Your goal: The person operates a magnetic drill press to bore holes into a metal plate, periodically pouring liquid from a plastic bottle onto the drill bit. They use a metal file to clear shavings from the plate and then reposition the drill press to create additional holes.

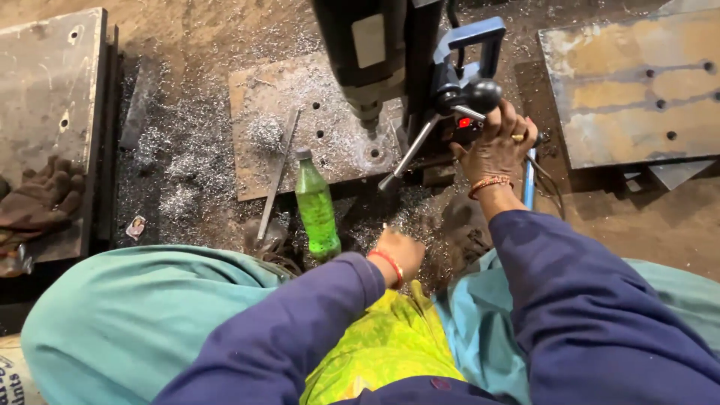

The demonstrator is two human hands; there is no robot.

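Observation:
A black and blue magnetic drill press point(409, 67) stands on a rusty steel plate point(270, 97) that has several drilled holes. Its bit point(369, 124) is just above a fresh hole ringed with metal shavings. My right hand point(499, 146) grips the drill's feed lever near its black ball knob point(482, 94). My left hand point(397, 255) hangs low in front of my knees, fingers curled, nothing visible in it. A green plastic bottle point(316, 210) stands upright just left of that hand.
A thin metal rod point(277, 176) lies across the plate's edge. Shavings point(176, 172) cover the ground. Another holed plate point(637, 82) lies at the right, a thick slab point(52, 82) at the left with brown gloves point(37, 199) on it.

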